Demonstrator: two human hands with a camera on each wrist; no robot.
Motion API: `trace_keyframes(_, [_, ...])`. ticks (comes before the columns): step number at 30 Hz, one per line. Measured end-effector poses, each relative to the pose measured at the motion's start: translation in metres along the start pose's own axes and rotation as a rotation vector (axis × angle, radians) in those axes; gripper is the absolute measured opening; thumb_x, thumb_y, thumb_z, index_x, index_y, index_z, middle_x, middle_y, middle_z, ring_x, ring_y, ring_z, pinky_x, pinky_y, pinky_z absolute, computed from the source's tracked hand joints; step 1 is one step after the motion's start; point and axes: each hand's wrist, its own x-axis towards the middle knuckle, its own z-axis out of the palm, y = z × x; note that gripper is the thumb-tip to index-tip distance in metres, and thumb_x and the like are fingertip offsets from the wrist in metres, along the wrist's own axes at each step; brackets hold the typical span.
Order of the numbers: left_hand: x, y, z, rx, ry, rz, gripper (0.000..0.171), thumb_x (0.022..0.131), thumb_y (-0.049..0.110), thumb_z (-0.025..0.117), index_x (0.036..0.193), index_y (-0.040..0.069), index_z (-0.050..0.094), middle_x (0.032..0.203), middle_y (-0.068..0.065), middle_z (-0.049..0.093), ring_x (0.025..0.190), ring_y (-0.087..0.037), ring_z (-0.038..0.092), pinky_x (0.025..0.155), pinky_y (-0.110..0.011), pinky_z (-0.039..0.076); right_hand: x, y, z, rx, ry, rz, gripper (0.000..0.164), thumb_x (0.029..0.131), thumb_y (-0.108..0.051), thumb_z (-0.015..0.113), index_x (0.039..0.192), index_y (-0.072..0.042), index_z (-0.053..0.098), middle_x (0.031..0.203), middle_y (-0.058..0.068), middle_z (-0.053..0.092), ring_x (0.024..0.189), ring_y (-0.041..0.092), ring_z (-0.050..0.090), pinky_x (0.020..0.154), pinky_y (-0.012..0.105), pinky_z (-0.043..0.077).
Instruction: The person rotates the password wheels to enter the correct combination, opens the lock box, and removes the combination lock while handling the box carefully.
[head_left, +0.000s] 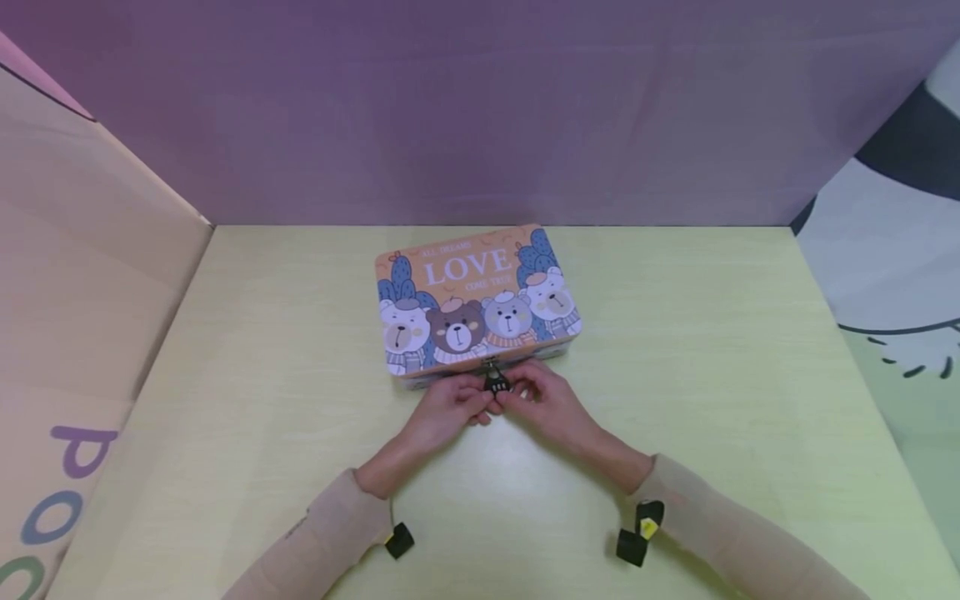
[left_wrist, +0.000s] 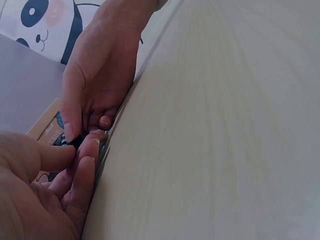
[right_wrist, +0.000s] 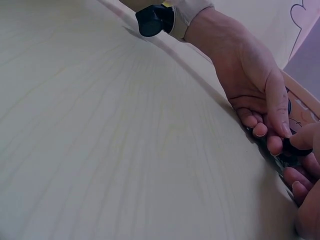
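Note:
A tin box [head_left: 478, 292] with bears and the word LOVE on its lid sits on the table, lid down and slightly turned. At its front clasp hangs a small black combination padlock [head_left: 497, 383] with a row of number dials. My left hand [head_left: 444, 410] pinches the padlock from the left between thumb and fingers. From the other side my right hand [head_left: 551, 404] grips it too, thumb on its lower edge. In the right wrist view the dark padlock [right_wrist: 296, 147] shows partly between the fingertips, the rest hidden by them.
The pale wooden table [head_left: 697, 350] stretches out around the box. A purple panel [head_left: 480, 117] stands along its back edge, close behind the box. Printed side panels [head_left: 97, 275] border it left and right. Small black devices [head_left: 632, 547] are strapped near both wrists.

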Motion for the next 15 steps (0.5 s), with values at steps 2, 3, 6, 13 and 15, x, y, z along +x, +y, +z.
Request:
trace_keyframes(2, [0.0001, -0.0002, 0.0002, -0.002, 0.001, 0.001, 0.022, 0.103, 0.001, 0.056, 0.12, -0.012, 0.061, 0.103, -0.02, 0.074, 0.08, -0.014, 0.069, 0.079, -0.029, 0.063, -0.0001, -0.0003, 0.0002, -0.003, 0.005, -0.003, 0.019, 0.092, -0.01, 0.074, 0.109, -0.002, 0.069, 0.108, 0.008, 0.066, 0.093, 0.018, 0.059, 0.081, 0.024, 0.052])
trace_keyframes(3, [0.0002, -0.0004, 0.0002, -0.003, 0.002, 0.003, 0.022, 0.103, 0.001, 0.056, 0.12, -0.012, 0.061, 0.103, -0.02, 0.074, 0.08, -0.014, 0.069, 0.079, -0.029, 0.063, -0.0003, -0.0004, 0.0002, -0.003, 0.007, -0.005, 0.019, 0.092, -0.011, 0.074, 0.108, -0.002, 0.069, 0.107, 0.008, 0.066, 0.093, 0.017, 0.059, 0.081, 0.024, 0.052])
trace_keyframes(6, [0.0004, -0.001, 0.0006, -0.006, 0.006, 0.003, 0.022, 0.103, 0.001, 0.056, 0.119, -0.012, 0.061, 0.102, -0.021, 0.074, 0.08, -0.014, 0.069, 0.078, -0.028, 0.063, -0.0009, -0.0009, 0.0001, -0.006, 0.012, -0.009, 0.019, 0.092, -0.011, 0.074, 0.107, -0.002, 0.069, 0.107, 0.008, 0.066, 0.092, 0.017, 0.059, 0.08, 0.024, 0.052])
trace_keyframes(13, [0.0001, -0.0011, 0.0014, -0.006, 0.019, -0.004, 0.019, 0.102, 0.0, 0.057, 0.117, -0.012, 0.062, 0.1, -0.02, 0.075, 0.078, -0.014, 0.069, 0.076, -0.028, 0.063, -0.0004, -0.0009, 0.0003, -0.01, 0.014, 0.003, 0.019, 0.093, -0.013, 0.074, 0.107, -0.002, 0.069, 0.107, 0.008, 0.066, 0.092, 0.017, 0.059, 0.08, 0.024, 0.053])
trace_keyframes(15, [0.0003, -0.001, 0.0017, -0.002, 0.021, -0.005, 0.019, 0.102, 0.0, 0.057, 0.117, -0.011, 0.062, 0.1, -0.02, 0.075, 0.078, -0.013, 0.069, 0.076, -0.028, 0.063, -0.0003, -0.0006, 0.0004, -0.01, 0.016, 0.007, 0.019, 0.094, -0.014, 0.075, 0.107, -0.002, 0.069, 0.107, 0.008, 0.066, 0.091, 0.017, 0.058, 0.079, 0.024, 0.053])
